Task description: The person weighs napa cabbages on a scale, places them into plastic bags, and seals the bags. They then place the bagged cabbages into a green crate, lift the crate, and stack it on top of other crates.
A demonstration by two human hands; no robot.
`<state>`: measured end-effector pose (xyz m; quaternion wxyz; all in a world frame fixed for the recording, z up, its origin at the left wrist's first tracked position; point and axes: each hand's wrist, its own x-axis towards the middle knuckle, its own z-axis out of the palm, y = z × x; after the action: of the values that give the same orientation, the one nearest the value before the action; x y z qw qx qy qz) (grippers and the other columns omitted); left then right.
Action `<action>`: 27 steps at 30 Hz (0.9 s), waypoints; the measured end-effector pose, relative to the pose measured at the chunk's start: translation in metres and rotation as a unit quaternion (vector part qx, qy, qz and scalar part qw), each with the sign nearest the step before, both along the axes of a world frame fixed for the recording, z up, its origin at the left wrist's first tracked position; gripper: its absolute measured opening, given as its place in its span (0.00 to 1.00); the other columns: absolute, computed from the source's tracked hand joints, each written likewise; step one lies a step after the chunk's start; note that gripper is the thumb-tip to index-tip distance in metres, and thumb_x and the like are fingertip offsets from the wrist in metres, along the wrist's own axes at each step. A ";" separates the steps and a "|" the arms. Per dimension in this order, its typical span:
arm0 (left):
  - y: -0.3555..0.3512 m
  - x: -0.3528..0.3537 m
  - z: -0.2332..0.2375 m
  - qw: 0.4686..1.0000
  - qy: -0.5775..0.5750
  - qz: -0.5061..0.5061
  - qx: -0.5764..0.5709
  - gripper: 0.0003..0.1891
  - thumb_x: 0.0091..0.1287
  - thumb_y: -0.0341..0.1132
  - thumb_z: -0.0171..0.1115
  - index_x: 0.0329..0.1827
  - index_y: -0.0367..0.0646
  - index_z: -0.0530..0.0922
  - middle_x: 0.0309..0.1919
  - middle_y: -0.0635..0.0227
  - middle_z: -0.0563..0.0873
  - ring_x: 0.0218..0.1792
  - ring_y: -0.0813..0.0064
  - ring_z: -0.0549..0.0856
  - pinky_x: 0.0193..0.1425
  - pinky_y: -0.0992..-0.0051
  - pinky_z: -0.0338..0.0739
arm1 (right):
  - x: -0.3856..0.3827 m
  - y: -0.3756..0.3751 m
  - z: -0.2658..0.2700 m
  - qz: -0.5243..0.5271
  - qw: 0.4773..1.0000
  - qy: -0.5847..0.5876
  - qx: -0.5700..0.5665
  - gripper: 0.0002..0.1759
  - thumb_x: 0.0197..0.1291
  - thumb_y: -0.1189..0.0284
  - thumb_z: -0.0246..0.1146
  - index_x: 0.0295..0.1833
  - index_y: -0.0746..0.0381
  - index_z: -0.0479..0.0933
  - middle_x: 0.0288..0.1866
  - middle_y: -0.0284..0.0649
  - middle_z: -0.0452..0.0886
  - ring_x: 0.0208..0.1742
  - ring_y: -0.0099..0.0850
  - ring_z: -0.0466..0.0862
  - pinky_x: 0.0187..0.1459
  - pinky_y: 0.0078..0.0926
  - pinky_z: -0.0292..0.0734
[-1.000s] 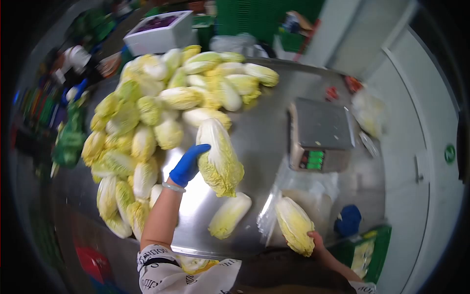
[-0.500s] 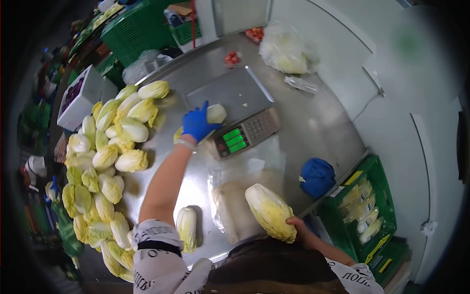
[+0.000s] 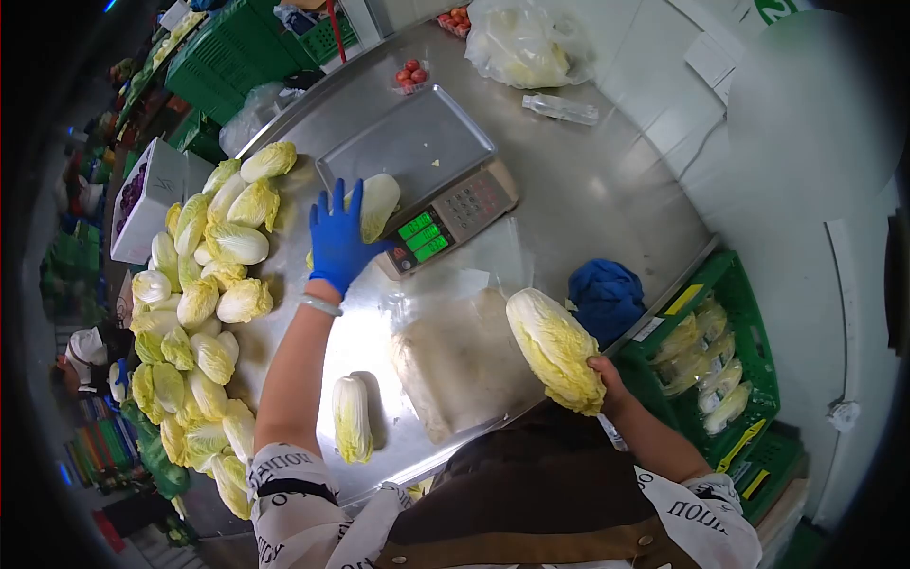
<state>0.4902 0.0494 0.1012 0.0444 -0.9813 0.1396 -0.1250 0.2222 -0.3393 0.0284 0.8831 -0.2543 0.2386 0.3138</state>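
Note:
My left hand [image 3: 341,245], in a blue glove, is open with its fingers spread at the left corner of the scale [image 3: 427,142]. Beside those fingers, a pale napa cabbage [image 3: 382,204] lies at the scale's edge, partly behind the glove. Bare, my right hand [image 3: 611,381] grips the leafy end of another napa cabbage [image 3: 555,346], holding it tilted in front of my apron. Between my arms, a single napa cabbage [image 3: 352,419] lies on the steel table [image 3: 303,370]. Green digits glow on the scale's display [image 3: 424,237].
Many napa cabbages [image 3: 204,313] are heaped along the left side. Clear plastic bags [image 3: 455,356] lie before me, and a blue cloth bundle [image 3: 605,299] sits at the right. A green crate [image 3: 758,341] holds wrapped cabbages. Tomatoes [image 3: 410,76] and a filled plastic bag [image 3: 529,43] are at the back.
My left hand's fingers have spread and turned away from the cabbage at the scale. The right hand's cabbage has shifted rightward and up in view. The camera view has shifted too.

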 end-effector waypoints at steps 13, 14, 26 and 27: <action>0.021 -0.021 0.012 0.794 0.258 0.039 -0.548 0.35 0.53 0.37 0.71 0.65 0.39 0.69 0.51 0.56 0.82 0.50 0.62 0.83 0.55 0.68 0.77 | 0.009 0.064 -0.005 0.026 0.993 -0.100 -0.057 0.45 0.53 0.74 0.59 0.76 0.63 0.47 0.70 0.48 0.64 0.69 0.39 0.67 0.67 0.36 0.65; 0.014 -0.058 0.018 0.677 0.314 0.081 -0.660 0.34 0.54 0.36 0.70 0.65 0.37 0.69 0.50 0.59 0.82 0.50 0.65 0.83 0.55 0.70 0.77 | 0.013 0.071 -0.002 0.033 0.991 -0.101 -0.078 0.46 0.52 0.74 0.60 0.76 0.63 0.47 0.70 0.48 0.63 0.70 0.39 0.66 0.67 0.35 0.64; -0.060 -0.271 -0.134 0.824 0.158 0.177 -0.515 0.30 0.60 0.38 0.70 0.62 0.32 0.69 0.53 0.49 0.79 0.54 0.58 0.79 0.59 0.64 0.73 | 0.028 0.113 -0.071 0.299 0.624 -0.429 -0.581 0.51 0.46 0.67 0.72 0.73 0.64 0.51 0.72 0.56 0.58 0.71 0.54 0.60 0.71 0.41 0.57; -0.053 -0.274 -0.131 0.862 0.136 0.175 -0.455 0.30 0.60 0.38 0.70 0.62 0.32 0.70 0.53 0.48 0.79 0.54 0.56 0.79 0.60 0.63 0.72 | 0.032 0.109 -0.062 0.287 0.607 -0.436 -0.599 0.50 0.46 0.66 0.72 0.73 0.64 0.53 0.71 0.56 0.58 0.71 0.53 0.60 0.71 0.41 0.58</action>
<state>0.2160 -0.0041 -0.0301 -0.4053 -0.9080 -0.1023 -0.0297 0.2539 -0.2305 -0.0334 0.3979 -0.8886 -0.1257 0.1905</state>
